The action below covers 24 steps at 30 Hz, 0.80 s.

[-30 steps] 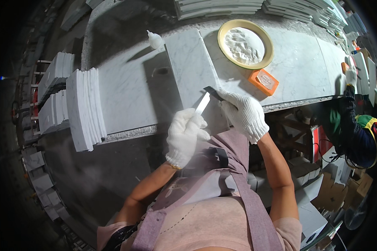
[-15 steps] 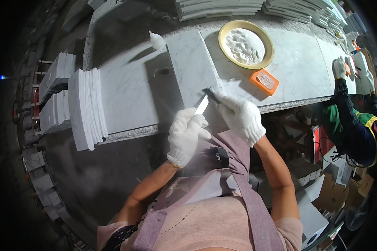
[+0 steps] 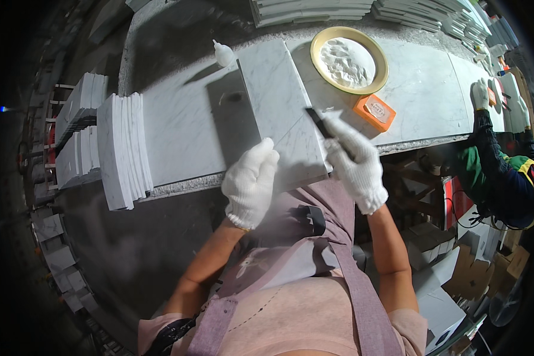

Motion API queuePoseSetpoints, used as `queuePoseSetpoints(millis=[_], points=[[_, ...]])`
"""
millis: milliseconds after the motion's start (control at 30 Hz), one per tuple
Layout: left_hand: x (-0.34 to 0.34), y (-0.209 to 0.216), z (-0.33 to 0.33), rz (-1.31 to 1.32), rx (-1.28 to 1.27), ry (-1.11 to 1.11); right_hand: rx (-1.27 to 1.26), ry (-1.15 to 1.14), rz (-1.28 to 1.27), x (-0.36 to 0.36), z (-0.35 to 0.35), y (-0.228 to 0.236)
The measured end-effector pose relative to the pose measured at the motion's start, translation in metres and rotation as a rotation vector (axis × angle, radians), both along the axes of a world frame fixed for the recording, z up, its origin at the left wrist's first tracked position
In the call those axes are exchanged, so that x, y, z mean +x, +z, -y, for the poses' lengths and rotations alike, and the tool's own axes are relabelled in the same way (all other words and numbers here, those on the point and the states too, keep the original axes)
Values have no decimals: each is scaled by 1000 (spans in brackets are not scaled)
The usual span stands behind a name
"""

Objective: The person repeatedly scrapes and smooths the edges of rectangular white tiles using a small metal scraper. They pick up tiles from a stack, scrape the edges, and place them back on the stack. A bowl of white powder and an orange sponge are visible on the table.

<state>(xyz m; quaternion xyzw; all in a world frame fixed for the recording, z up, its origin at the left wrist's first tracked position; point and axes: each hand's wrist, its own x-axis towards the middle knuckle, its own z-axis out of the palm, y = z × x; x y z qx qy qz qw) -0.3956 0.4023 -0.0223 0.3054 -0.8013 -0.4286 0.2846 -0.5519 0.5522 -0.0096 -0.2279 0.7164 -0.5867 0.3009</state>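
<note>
A white marble slab (image 3: 273,83) with grey veins lies across the worktop in front of me. My left hand (image 3: 250,184), in a white knit glove, is closed at the slab's near left edge. Its fingers are pressed together, and whatever they hold is hidden. My right hand (image 3: 356,163), gloved the same way, grips a narrow dark flat tool (image 3: 317,122) near the slab's right edge. Further off stands a round yellow-rimmed basin (image 3: 316,71) of white powder (image 3: 347,62). Nearer, an orange box (image 3: 375,113) sits on the worktop, right of the slab.
A small white squeeze bottle (image 3: 223,54) stands left of the slab. Stacked white tiles (image 3: 121,151) rest at the worktop's left end, and more stone stacks (image 3: 308,12) lie along the back. A co-worker's gloved hand (image 3: 480,95) is at the far right.
My hands have moved apart, the left to the left and the right to the right with the dark tool. The white strip earlier at my left fingers no longer shows clearly.
</note>
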Motion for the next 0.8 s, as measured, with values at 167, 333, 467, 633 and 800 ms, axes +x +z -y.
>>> queuePoseSetpoints(millis=[167,333,467,633,800], points=[[5,2,20,135,-723,-242,154,214,-458,-8,7,-1],[4,2,15,188,-796,-229,173,391,-387,3,5,9],[0,0,14,66,-836,-202,193,424,-433,1,5,18],[0,-1,17,89,-784,-259,230,335,-404,-5,12,21],[0,-3,18,69,-881,-244,235,509,-479,-8,3,22]])
